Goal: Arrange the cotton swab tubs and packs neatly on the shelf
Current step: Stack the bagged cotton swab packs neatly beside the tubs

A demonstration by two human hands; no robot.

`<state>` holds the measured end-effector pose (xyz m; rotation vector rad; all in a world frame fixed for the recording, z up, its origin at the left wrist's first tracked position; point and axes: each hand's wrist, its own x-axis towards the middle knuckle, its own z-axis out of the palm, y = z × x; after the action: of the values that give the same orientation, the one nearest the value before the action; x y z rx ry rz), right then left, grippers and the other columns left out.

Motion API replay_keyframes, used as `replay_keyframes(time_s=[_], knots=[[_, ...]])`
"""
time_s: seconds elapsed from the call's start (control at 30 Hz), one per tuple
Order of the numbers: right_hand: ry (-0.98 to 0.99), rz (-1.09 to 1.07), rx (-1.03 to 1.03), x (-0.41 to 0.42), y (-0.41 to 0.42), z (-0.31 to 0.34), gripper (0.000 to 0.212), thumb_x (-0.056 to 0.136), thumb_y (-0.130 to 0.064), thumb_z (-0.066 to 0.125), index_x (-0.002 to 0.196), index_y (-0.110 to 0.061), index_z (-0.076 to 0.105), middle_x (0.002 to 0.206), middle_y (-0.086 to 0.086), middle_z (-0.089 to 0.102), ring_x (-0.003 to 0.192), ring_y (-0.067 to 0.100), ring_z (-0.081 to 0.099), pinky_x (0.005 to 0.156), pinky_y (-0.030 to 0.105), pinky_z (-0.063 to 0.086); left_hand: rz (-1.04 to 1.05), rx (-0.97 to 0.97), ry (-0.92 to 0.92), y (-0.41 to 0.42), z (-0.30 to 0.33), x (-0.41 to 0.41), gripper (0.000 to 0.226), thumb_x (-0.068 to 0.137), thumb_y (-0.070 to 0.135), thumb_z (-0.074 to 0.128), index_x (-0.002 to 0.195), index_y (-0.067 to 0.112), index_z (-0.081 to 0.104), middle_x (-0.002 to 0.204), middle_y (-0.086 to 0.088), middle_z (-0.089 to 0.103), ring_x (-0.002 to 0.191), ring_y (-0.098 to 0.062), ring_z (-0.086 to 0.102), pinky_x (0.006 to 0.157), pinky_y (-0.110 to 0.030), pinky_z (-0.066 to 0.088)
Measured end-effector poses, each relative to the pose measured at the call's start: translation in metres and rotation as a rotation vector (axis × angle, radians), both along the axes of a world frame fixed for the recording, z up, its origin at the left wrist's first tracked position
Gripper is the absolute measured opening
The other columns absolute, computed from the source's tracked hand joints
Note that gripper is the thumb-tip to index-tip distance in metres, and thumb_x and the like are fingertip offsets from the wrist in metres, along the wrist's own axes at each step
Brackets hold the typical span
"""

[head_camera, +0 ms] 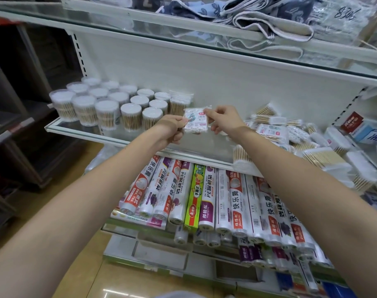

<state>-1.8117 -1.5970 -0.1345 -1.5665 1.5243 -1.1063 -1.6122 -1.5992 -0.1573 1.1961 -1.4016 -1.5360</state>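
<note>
A white shelf (80, 134) with a glass front edge is seen at chest height, and it carries all the cotton swab goods. On its left part the round tubs (110, 104) are standing upright in close rows, touching each other, and this part may be judged as already arranged. On the right part a loose pile of packs (290, 136) is lying, flat and tilted in many directions, so this part is judged as not yet done. Between the tubs and the pile a bare stretch of shelf is left, and a few packs are standing upright just beside the last tubs (181, 103).

Below, rolls of plastic wrap (204, 196) are laid side by side, and folded cloths (247, 16) are stored on the glass level above.

One small pack (196, 120) is held up in the air over the bare stretch, between the two hands. It is pinched at its left edge by the left hand (172, 130) and at its upper right corner by the right hand (224, 119), so both hands are closed on it and are near each other. Its long axis is nearly upright, slightly tilted, and its printed face is turned toward the camera. The standing packs lie behind it and to the left, so the left hand is nearer to them; the pile lies to the right, nearer to the right hand. The coming move is probably a short one, forward and leftward, with the pack kept upright.
</note>
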Motion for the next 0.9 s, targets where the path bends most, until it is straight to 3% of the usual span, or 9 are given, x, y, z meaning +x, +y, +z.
replay_keyframes(time_s=[0.17, 0.3, 0.37, 0.43, 0.53, 0.63, 0.77, 0.9], knots=[[0.003, 0.036, 0.001, 0.001, 0.002, 0.002, 0.031, 0.096, -0.032, 0.066, 0.092, -0.001, 0.065, 0.083, 0.009, 0.067, 0.052, 0.013, 0.057, 0.048, 0.026, 0.046, -0.021, -0.019, 0.012, 0.002, 0.004, 0.005, 0.026, 0.105, 0.013, 0.045, 0.079, 0.014, 0.047, 0.058, -0.001, 0.032, 0.044, -0.013, 0.032, 0.044, -0.024, 0.028], [-0.012, 0.056, 0.003, 0.001, 0.003, 0.005, 0.036, 0.093, -0.031, 0.069, 0.098, 0.004, 0.065, 0.085, 0.008, 0.066, 0.052, 0.014, 0.056, 0.048, 0.027, 0.044, -0.029, -0.011, 0.06, 0.002, 0.005, 0.006, 0.014, 0.105, 0.01, 0.045, 0.097, 0.009, 0.056, 0.057, 0.001, 0.034, 0.044, -0.012, 0.033, 0.044, -0.022, 0.028], [-0.024, 0.004, -0.003, 0.002, 0.002, 0.005, 0.027, 0.091, -0.026, 0.072, 0.09, -0.002, 0.058, 0.082, 0.008, 0.063, 0.049, 0.014, 0.056, 0.046, 0.027, 0.044, 0.012, -0.015, 0.06, 0.002, 0.006, 0.005, 0.012, 0.103, 0.009, 0.049, 0.109, 0.007, 0.059, 0.056, 0.001, 0.037, 0.043, -0.012, 0.034, 0.043, -0.022, 0.029], [-0.058, -0.036, 0.011, 0.003, 0.001, 0.005, 0.024, 0.092, -0.023, 0.071, 0.083, -0.008, 0.054, 0.086, 0.013, 0.065, 0.051, 0.016, 0.059, 0.046, 0.027, 0.046, 0.097, -0.029, 0.039, 0.0, 0.006, 0.001, 0.026, 0.1, 0.01, 0.057, 0.126, 0.009, 0.056, 0.056, 0.0, 0.047, 0.041, -0.012, 0.035, 0.042, -0.023, 0.031], [-0.067, 0.031, 0.082, 0.008, 0.006, 0.01, 0.032, 0.092, -0.041, 0.069, 0.09, -0.01, 0.066, 0.1, 0.012, 0.071, 0.065, 0.019, 0.067, 0.055, 0.028, 0.05, 0.081, -0.115, 0.007, 0.002, 0.009, -0.005, 0.043, 0.092, 0.014, 0.069, 0.134, 0.014, 0.056, 0.066, -0.004, 0.061, 0.036, -0.012, 0.036, 0.043, -0.025, 0.031], [0.056, 0.079, 0.082, 0.01, 0.008, 0.01, 0.048, 0.086, -0.057, 0.069, 0.103, -0.012, 0.071, 0.101, 0.002, 0.072, 0.07, 0.016, 0.069, 0.058, 0.028, 0.048, -0.019, -0.163, -0.062, 0.007, 0.015, -0.007, 0.038, 0.089, 0.016, 0.073, 0.123, 0.03, 0.064, 0.101, -0.002, 0.067, 0.038, -0.012, 0.04, 0.045, -0.028, 0.037], [0.138, 0.006, 0.015, 0.006, 0.004, 0.006, 0.041, 0.096, -0.039, 0.064, 0.101, 0.001, 0.068, 0.073, 0.003, 0.057, 0.052, 0.007, 0.05, 0.049, 0.022, 0.037, 0.107, -0.197, -0.125, -0.002, 0.012, -0.004, 0.034, 0.088, 0.012, 0.073, 0.121, 0.017, 0.065, 0.114, -0.013, 0.068, 0.034, -0.011, 0.04, 0.035, -0.023, 0.036], [0.092, 0.111, 0.026, 0.009, 0.01, 0.011, 0.027, 0.1, -0.033, 0.06, 0.085, -0.01, 0.064, 0.072, -0.002, 0.052, 0.057, 0.005, 0.046, 0.057, 0.021, 0.038, 0.224, -0.225, -0.148, -0.01, 0.016, 0.002, 0.047, 0.088, 0.017, 0.075, 0.13, 0.01, 0.057, 0.117, -0.007, 0.062, 0.029, -0.005, 0.038, 0.032, -0.021, 0.032]])
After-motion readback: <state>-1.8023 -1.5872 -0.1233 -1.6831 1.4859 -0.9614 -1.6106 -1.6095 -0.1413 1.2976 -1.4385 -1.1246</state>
